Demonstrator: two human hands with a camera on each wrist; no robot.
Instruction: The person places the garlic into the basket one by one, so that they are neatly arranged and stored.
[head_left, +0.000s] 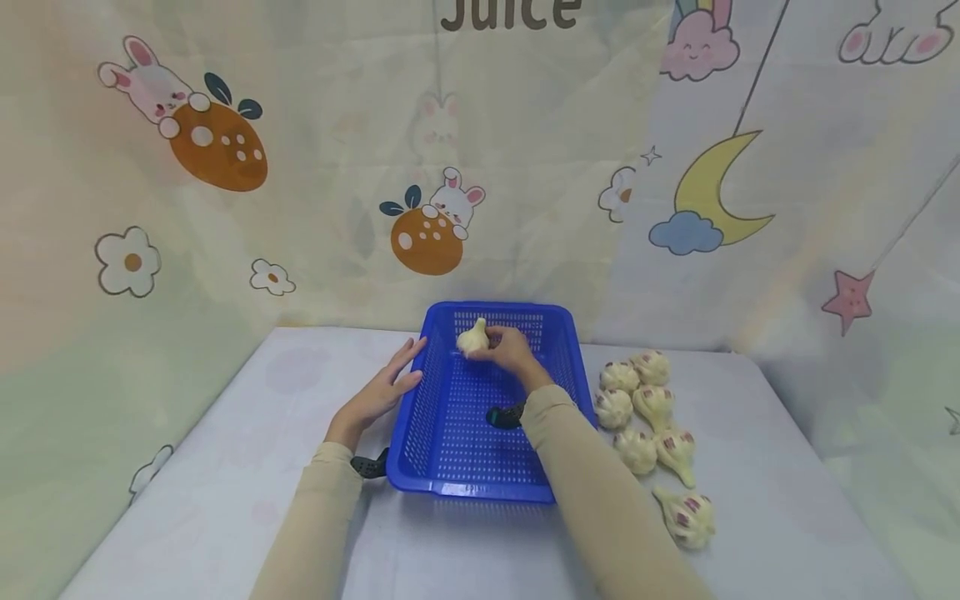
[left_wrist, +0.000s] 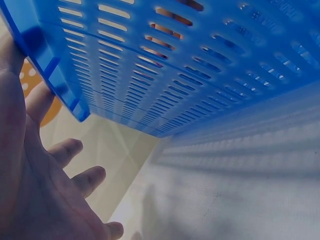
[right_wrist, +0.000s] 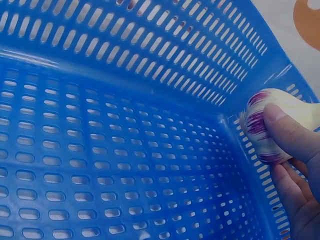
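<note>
My right hand (head_left: pixel 513 350) pinches a garlic bulb (head_left: pixel 473 337) between thumb and fingers, inside the far end of a blue plastic basket (head_left: pixel 480 489). In the right wrist view the bulb (right_wrist: pixel 265 125) shows purple streaks and a pale neck, close to the basket's slotted end wall. My left hand (head_left: pixel 380 393) lies along the outside of the basket's left rim with its fingers extended. Seen from the left wrist, fingertips (left_wrist: pixel 41 97) touch the underside of the rim while the other fingers spread beside the wall.
Several garlic bulbs (head_left: pixel 636 451) lie in a loose group on the white table (head_left: pixel 300 467), right of the basket. One bulb (head_left: pixel 686 518) sits nearer the front. A printed cloth (head_left: pixel 330 208) with cartoon rabbits hangs behind the table.
</note>
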